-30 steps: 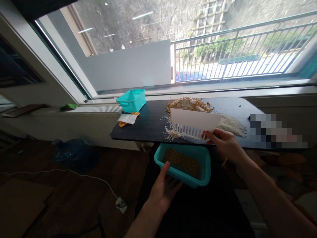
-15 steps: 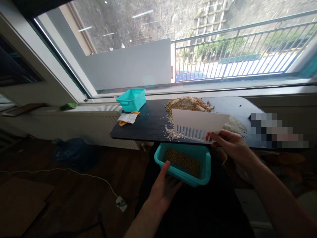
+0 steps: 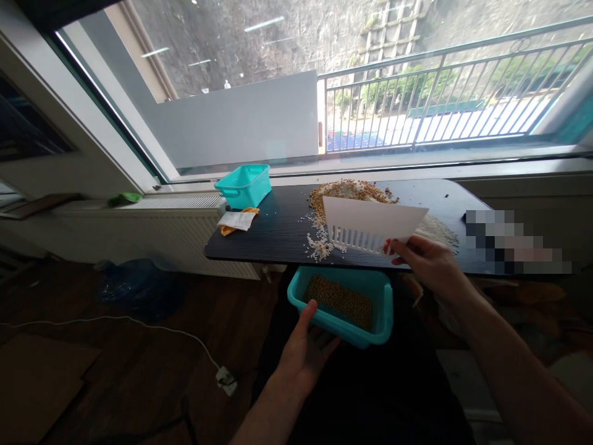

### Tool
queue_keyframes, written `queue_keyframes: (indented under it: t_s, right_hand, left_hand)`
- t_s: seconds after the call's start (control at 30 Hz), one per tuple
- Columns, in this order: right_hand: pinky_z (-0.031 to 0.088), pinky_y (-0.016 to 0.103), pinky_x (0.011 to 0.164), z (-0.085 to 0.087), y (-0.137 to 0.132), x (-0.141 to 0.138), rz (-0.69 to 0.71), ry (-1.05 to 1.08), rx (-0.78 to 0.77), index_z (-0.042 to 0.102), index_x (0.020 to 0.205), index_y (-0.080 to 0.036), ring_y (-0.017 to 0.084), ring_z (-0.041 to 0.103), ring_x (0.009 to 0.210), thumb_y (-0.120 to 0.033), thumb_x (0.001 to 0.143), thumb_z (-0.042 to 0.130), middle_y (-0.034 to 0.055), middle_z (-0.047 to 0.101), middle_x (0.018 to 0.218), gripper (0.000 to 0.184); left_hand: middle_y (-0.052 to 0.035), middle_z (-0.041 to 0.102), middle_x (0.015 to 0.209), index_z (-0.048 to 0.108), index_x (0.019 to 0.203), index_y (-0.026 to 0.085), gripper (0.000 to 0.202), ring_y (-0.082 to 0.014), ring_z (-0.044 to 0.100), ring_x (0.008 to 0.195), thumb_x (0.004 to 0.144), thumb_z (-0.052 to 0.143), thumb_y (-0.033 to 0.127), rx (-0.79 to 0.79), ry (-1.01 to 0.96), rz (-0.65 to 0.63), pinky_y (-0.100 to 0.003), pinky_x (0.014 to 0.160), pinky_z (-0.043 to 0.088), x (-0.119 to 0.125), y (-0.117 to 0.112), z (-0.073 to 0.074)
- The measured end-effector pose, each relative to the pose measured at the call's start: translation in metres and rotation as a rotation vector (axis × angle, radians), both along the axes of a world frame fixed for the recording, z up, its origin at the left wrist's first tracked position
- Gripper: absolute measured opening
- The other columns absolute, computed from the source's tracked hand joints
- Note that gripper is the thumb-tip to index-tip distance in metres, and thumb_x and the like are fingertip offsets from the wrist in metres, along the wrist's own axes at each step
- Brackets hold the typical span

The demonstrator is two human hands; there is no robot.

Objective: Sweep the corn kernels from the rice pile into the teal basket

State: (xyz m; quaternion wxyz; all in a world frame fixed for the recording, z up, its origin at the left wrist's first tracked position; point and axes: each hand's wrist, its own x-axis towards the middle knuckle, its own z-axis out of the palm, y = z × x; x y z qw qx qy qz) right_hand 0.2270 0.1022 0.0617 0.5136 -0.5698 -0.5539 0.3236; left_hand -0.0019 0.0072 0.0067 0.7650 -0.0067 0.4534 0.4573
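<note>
My left hand (image 3: 303, 352) grips the near left rim of a turquoise bin (image 3: 383, 309) holding brown grains, kept just below the front edge of a black tabletop (image 3: 273, 232). My right hand (image 3: 428, 262) pinches the right corner of a white slotted scraper (image 3: 370, 224) standing on edge on the tabletop. A small clump of white rice (image 3: 319, 248) lies at the scraper's left end. Behind the scraper sits a mixed pile of brown grains and rice (image 3: 352, 193), with a white rice heap (image 3: 438, 230) to its right.
A second turquoise bin (image 3: 244, 184) stands at the table's far left corner, with a white packet over something orange (image 3: 236, 221) beside it. A white radiator (image 3: 162, 228) lies to the left. A white cable and plug (image 3: 226, 380) cross the wooden floor. A window with railing runs behind.
The scraper has slid a little away from the front edge and to the right, leaving the rice clump at its left end. My left hand and the bin have barely moved.
</note>
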Motion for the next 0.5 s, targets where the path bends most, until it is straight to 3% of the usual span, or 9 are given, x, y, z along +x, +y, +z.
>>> queue_keyframes:
  t_s: [0.2,0.5]
  right_hand:
    - [0.052,0.025,0.055,0.0,0.012,-0.008,0.054,-0.042,-0.007,0.069,0.07,-0.019,0.011,0.057,0.055,-0.061,0.066,0.07,0.0015,0.067,0.068,0.042]
    - [0.049,0.027,0.057,0.002,0.001,0.006,0.059,-0.089,-0.01,0.069,0.074,-0.019,0.012,0.058,0.059,-0.058,0.069,0.068,0.0027,0.068,0.072,0.039]
  left_hand:
    - [-0.0149,0.064,0.118,0.056,0.123,0.012,0.052,-0.0247,0.064,0.101,0.084,0.064,0.046,-0.001,0.004,-0.007,-0.037,0.093,0.05,0.0,0.0,0.001]
    - [-0.0135,0.064,0.12,0.055,0.127,0.015,0.05,-0.0248,0.064,0.104,0.088,0.058,0.045,0.0,0.011,-0.019,-0.037,0.094,0.05,0.001,0.0,0.002]
